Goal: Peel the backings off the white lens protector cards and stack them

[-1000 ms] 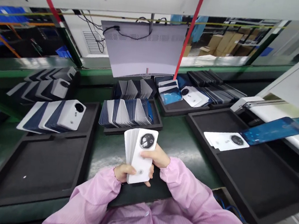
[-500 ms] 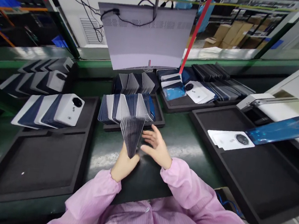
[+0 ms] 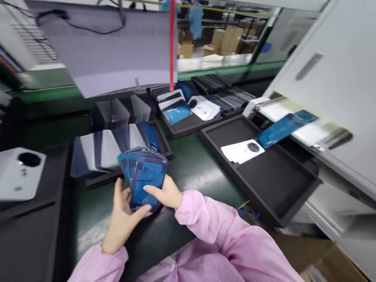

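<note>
A fanned stack of thin phone back covers (image 3: 149, 177), blue and glossy on the face toward me, is held upright in front of me. My right hand (image 3: 170, 193) grips its right side, thumb flat on the front cover and the other fingers hidden behind. At the lower left, my left hand (image 3: 120, 221) holds the same stack, its thumb along the bottom edge and its fingers partly out of sight. Just beyond stands a black foam tray (image 3: 165, 145) filled with fanned white and dark blue covers (image 3: 109, 150).
On the right, a black tray (image 3: 271, 182) carries white phone covers (image 3: 243, 152) and a blue film strip (image 3: 279, 131) reaching a white machine (image 3: 350, 87). More covers (image 3: 12, 175) lie in a left tray. Behind hangs a grey panel (image 3: 109, 55); an open cardboard box (image 3: 345, 276) sits lower right.
My view has swung right. The stack has turned from its edges facing me to its blue face. My right hand, apart from it before, now grips it.
</note>
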Tool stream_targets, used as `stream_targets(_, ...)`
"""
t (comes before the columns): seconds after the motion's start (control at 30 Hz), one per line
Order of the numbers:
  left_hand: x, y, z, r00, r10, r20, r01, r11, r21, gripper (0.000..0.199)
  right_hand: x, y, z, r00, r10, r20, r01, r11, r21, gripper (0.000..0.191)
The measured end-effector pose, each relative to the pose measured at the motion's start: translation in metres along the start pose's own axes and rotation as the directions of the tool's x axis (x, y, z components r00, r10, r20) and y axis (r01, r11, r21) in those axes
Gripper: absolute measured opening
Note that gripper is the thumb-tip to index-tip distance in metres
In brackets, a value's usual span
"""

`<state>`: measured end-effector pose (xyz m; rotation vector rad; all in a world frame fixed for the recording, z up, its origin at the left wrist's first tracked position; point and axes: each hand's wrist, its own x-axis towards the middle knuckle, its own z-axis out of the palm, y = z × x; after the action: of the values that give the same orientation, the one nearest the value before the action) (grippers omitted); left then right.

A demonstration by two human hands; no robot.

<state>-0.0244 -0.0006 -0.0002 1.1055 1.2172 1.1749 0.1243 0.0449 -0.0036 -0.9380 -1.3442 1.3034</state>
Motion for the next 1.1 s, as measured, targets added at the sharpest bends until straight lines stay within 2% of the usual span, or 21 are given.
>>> stream_targets(0.07,0.002,0.003,-0.007,0.991,-0.123,0.048,0.130,0.970,-0.205,0.093,0.001,-0.003,-0.001,0.996,0.039,0.080,-0.055,0.977,0.208,0.054)
stream_targets(0.13,-0.003,0.003,-0.011,0.957,-0.227,0.178,0.280,0.885,-0.373,0.075,-0.001,-0.005,0.000,0.988,0.064,0.138,-0.104,0.947,0.305,0.055)
stream_targets(0.2,-0.009,0.003,-0.010,0.917,-0.284,0.281,0.392,0.775,-0.496,0.067,-0.004,-0.007,0.000,0.980,0.080,0.184,-0.127,0.958,0.257,0.052)
stream_targets(0.23,-0.011,0.003,-0.009,0.906,-0.300,0.299,0.419,0.729,-0.541,0.068,-0.004,-0.008,-0.001,0.979,0.079,0.187,-0.117,0.972,0.202,0.052)
stream_targets(0.37,-0.009,0.002,-0.009,0.885,-0.303,0.353,0.464,0.617,-0.635,0.075,0.004,-0.008,-0.009,0.993,0.038,0.108,-0.040,0.999,0.014,0.059)
stream_targets(0.43,-0.006,0.001,-0.011,0.869,-0.284,0.405,0.493,0.578,-0.651,0.076,0.009,-0.008,-0.013,0.973,0.074,0.220,-0.084,0.996,0.038,0.054)
stream_targets(0.5,-0.005,0.000,-0.012,0.862,-0.257,0.437,0.501,0.563,-0.657,0.075,0.011,-0.010,-0.016,0.930,0.100,0.353,-0.143,0.985,0.099,0.046)
stream_targets(0.63,-0.010,0.006,-0.010,0.853,-0.188,0.486,0.491,0.603,-0.629,0.072,0.010,-0.014,-0.023,0.899,0.156,0.409,-0.217,0.970,0.106,0.042)
stream_targets(0.7,-0.013,0.011,-0.008,0.840,-0.165,0.516,0.492,0.632,-0.599,0.069,0.011,-0.017,-0.027,0.852,0.215,0.477,-0.279,0.958,0.065,0.040)
stream_targets(0.73,-0.014,0.014,-0.006,0.839,-0.159,0.520,0.488,0.644,-0.590,0.068,0.011,-0.019,-0.028,0.832,0.238,0.500,-0.301,0.953,0.047,0.038)
stream_targets(0.77,-0.014,0.016,-0.005,0.844,-0.156,0.514,0.478,0.654,-0.586,0.066,0.012,-0.021,-0.028,0.833,0.252,0.493,-0.310,0.950,0.038,0.038)
stream_targets(0.83,-0.014,0.018,-0.002,0.870,-0.154,0.469,0.441,0.671,-0.596,0.064,0.014,-0.024,-0.027,0.883,0.267,0.385,-0.304,0.952,0.036,0.040)
stream_targets(0.93,-0.010,0.016,0.001,0.936,-0.158,0.315,0.330,0.711,-0.621,0.062,0.016,-0.026,-0.022,0.950,0.259,0.175,-0.267,0.963,0.021,0.036)
stream_targets(1.0,-0.007,0.015,0.001,0.967,-0.145,0.210,0.248,0.736,-0.630,0.060,0.016,-0.028,-0.020,0.958,0.256,0.129,-0.258,0.966,0.001,0.036)
stream_targets(1.1,-0.005,0.015,-0.002,0.978,-0.129,0.161,0.204,0.735,-0.647,0.059,0.017,-0.029,-0.024,0.960,0.264,0.090,-0.267,0.964,0.017,0.035)
